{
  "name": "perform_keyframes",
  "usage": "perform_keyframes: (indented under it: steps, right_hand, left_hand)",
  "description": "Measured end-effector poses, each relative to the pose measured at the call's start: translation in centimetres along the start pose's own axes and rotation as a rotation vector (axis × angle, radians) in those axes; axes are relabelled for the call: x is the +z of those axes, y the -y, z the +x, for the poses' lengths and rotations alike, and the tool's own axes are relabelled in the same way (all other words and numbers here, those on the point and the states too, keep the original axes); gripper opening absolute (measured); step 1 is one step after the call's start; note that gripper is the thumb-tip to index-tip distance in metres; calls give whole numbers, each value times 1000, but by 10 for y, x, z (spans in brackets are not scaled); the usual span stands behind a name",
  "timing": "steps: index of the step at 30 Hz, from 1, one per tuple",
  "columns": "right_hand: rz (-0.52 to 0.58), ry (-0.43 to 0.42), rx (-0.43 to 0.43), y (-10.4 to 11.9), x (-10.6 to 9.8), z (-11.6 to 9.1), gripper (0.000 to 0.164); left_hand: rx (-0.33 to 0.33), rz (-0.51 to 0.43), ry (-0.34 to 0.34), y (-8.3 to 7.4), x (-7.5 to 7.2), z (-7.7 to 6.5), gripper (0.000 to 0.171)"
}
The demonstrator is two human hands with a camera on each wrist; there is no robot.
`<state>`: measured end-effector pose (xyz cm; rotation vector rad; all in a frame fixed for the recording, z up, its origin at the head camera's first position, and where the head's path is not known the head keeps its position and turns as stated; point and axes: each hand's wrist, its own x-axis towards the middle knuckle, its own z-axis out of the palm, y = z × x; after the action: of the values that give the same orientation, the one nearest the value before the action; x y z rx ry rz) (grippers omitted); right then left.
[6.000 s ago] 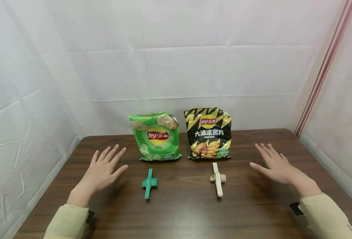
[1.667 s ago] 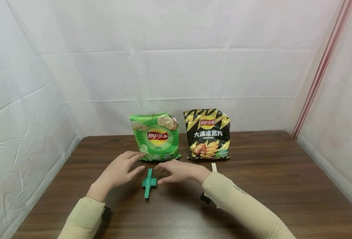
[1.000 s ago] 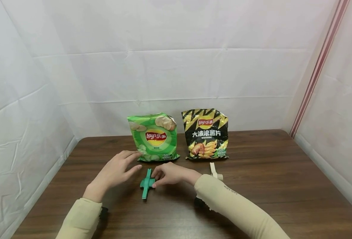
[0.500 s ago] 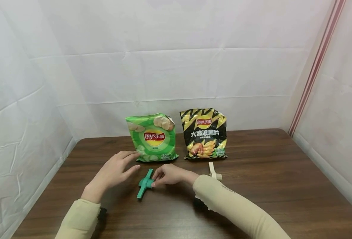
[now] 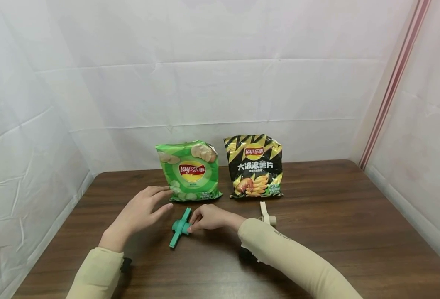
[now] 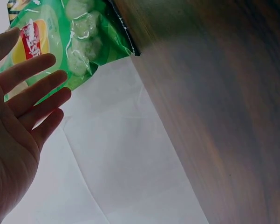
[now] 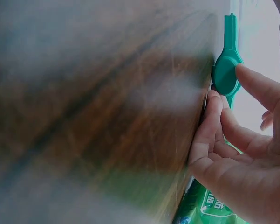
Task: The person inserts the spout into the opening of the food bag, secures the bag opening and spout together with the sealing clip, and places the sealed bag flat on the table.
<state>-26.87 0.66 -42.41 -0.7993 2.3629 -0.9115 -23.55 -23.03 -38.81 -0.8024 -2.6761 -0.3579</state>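
Note:
My right hand [image 5: 210, 216] pinches the round cap of a teal bag clip [image 5: 180, 227] with thumb and fingers. In the right wrist view the clip [image 7: 226, 77] shows its flat round cap and a long arm; whether it touches the table cannot be told. To its left, my left hand [image 5: 139, 209] is spread with straight fingers and holds nothing. Just beyond that hand a green Lay's chip bag [image 5: 191, 170] stands upright; in the left wrist view the fingers overlap the bag [image 6: 84, 42]. A cream bag clip [image 5: 267, 216] lies partly behind the right sleeve.
A black and yellow Lay's chip bag [image 5: 255, 166] stands right of the green one. Everything is on a dark wooden table [image 5: 336, 207]. White sheeting [image 5: 220, 91] hangs behind the table and along both sides.
My right hand has come across from the right and taken hold of the teal clip, which has turned clockwise. My left hand has come in toward the green bag and since stayed nearly still.

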Motion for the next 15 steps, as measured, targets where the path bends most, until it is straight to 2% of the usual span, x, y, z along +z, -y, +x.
perform_keyframes:
  steps: [8, 15]
  right_hand:
    - [26, -40, 9, -3, 2, 1, 18]
    - [211, -87, 58, -1, 0, -3, 16]
  left_hand:
    - [2, 10, -5, 1, 0, -1, 40]
    - [4, 19, -14, 0, -2, -2, 38]
